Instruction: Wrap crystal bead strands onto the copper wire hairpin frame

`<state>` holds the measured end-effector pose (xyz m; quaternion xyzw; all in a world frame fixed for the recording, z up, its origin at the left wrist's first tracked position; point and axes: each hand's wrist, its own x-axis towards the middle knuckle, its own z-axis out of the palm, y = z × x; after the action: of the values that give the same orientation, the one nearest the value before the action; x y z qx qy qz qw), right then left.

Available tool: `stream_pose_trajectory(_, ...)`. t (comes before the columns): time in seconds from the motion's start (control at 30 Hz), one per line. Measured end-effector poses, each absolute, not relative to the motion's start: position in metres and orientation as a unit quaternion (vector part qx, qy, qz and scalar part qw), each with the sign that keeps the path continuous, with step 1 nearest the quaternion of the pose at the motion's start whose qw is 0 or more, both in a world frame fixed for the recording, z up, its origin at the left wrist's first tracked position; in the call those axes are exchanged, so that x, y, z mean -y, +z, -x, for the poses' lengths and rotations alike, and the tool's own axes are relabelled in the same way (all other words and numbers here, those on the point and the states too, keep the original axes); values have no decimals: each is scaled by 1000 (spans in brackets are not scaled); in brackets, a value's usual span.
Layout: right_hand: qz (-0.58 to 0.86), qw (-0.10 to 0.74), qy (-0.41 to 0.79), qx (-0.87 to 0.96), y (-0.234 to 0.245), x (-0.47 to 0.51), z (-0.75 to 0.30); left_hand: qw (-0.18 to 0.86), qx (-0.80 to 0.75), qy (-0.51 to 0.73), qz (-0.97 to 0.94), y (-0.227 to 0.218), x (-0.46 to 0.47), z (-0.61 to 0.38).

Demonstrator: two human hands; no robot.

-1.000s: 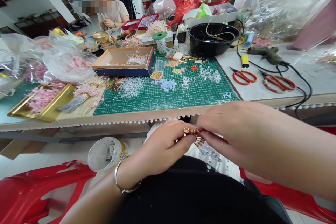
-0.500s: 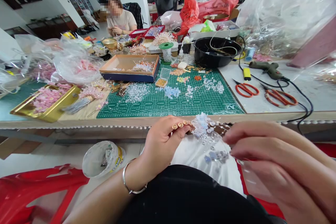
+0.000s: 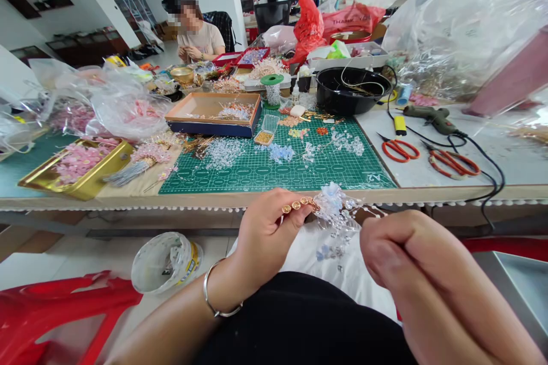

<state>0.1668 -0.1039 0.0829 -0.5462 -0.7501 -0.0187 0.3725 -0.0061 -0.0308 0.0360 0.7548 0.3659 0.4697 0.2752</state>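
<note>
My left hand point(image 3: 263, 239), with a silver bangle at the wrist, is closed around the gold end of a beaded flower hair ornament point(image 3: 331, 204). Round gold pieces show above its fingers, and pale blue petals and clear beads spread to the right. A cluster of clear and bluish beads dangles below, over white cloth on my lap. Just right of the ornament, my right hand point(image 3: 400, 256) is curled with fingers pressed together. Whatever it pinches is hidden; thin beaded strands from the ornament reach toward it.
A green cutting mat point(image 3: 240, 177) carries beads and petals. Around it are a blue-sided box point(image 3: 212, 125), black basin point(image 3: 349, 105), red-handled scissors point(image 3: 400, 149), glue gun point(image 3: 432, 117) and gold tin point(image 3: 81, 188). A bucket point(image 3: 158, 265) stands below. Another person point(image 3: 199, 40) sits across.
My right hand has closed from loosely spread fingers into a tight curl beside the ornament. The dangling bead cluster has swung left. My left hand keeps its grip, and the view has shifted slightly.
</note>
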Motion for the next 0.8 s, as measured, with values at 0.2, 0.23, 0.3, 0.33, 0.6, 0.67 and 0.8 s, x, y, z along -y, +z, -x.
stream_pose_trajectory(0.2, 548, 365, -2, 753, 88, 93, -158, 213, -332, 492, -776, 41, 38, 7)
stream_pose_trajectory(0.23, 543, 367, -20, 755, 87, 91, -157, 206, -326, 490, -781, 42, 39, 7)
stream_pose_trajectory(0.3, 534, 370, -57, 758, 85, 88, -156, 193, -322, 488, -788, 42, 40, 7)
stream_pose_trajectory(0.33, 529, 366, -70, 763, 83, 87, -155, 187, -322, 485, -791, 43, 41, 8)
stream_pose_trajectory(0.6, 516, 392, -93, 755, 79, 86, -155, 158, -319, 486, -798, 39, 38, 8)
stream_pose_trajectory(0.67, 524, 394, -70, 752, 78, 86, -155, 159, -318, 481, -801, 39, 38, 7)
stream_pose_trajectory(0.8, 513, 404, -17, 757, 75, 90, -154, 157, -317, 470, -809, 39, 40, 7)
